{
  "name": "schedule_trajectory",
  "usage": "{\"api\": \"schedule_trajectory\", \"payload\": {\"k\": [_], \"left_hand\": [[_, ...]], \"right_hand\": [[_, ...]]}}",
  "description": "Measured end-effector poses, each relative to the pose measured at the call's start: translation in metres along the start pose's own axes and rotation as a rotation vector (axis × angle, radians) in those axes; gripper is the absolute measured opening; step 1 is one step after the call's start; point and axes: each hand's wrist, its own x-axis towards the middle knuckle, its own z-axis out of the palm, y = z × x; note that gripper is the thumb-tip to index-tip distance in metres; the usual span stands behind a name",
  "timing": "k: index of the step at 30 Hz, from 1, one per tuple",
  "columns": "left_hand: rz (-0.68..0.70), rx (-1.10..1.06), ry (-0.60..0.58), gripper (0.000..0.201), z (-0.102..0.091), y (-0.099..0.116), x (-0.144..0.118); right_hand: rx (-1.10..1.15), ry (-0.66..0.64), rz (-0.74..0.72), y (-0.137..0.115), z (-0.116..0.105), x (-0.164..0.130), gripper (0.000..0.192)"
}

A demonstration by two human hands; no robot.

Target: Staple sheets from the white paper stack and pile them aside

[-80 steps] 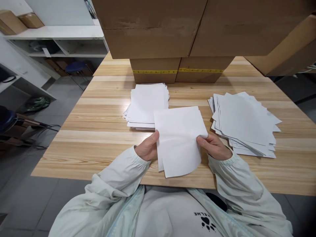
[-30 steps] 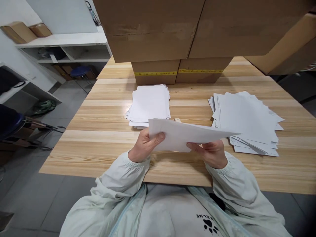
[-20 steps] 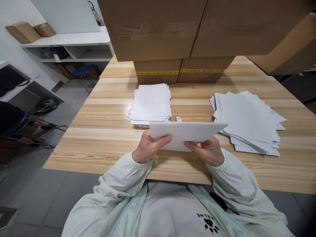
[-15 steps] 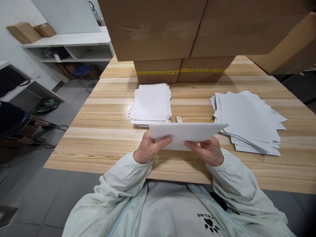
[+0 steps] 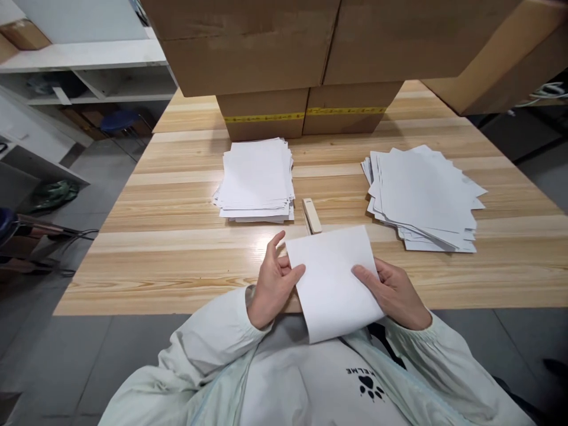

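A white sheet of paper (image 5: 335, 284), perhaps several together, is tilted in front of my body over the table's near edge. My right hand (image 5: 397, 293) grips its right side, thumb on top and fingers underneath. At the left edge my left hand (image 5: 275, 281) has its thumb over the paper, with the index finger raised away from it. Just beyond the paper lies a cream stapler (image 5: 312, 216), its near end close to the top edge. A neat stack of paper (image 5: 257, 177) sits to the left, and a fanned-out paper pile (image 5: 423, 192) to the right.
Large cardboard boxes (image 5: 248, 53) are stacked at the back of the wooden table (image 5: 155, 236), the upper ones overhanging the lower. Another carton (image 5: 483, 65) stands back right. White shelving (image 5: 89, 56) and a blue stool (image 5: 119, 120) are on the far left.
The paper has come down and nearer my body and turned, showing more of its face. My left index finger has lifted off. The stapler is now largely uncovered. The view has shifted slightly.
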Motion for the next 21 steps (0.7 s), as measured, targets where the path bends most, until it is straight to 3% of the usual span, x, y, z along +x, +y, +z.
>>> {"api": "schedule_trajectory", "payload": {"k": [3, 7, 12, 21], "left_hand": [[-0.057, 0.108, 0.024, 0.090, 0.007, -0.014, -0.003], [-0.126, 0.077, -0.076, 0.056, 0.016, -0.014, 0.001], [-0.306, 0.041, -0.212, 0.022, 0.025, -0.009, 0.013], [-0.408, 0.075, -0.208, 0.012, 0.027, -0.006, 0.034]], "right_hand": [[0.063, 0.029, 0.100, 0.015, -0.009, -0.010, 0.044], [0.087, 0.116, 0.097, 0.022, -0.021, -0.008, 0.041], [0.095, 0.092, 0.054, 0.024, -0.035, 0.009, 0.036], [0.022, 0.041, 0.047, 0.023, -0.040, 0.022, 0.040]]}}
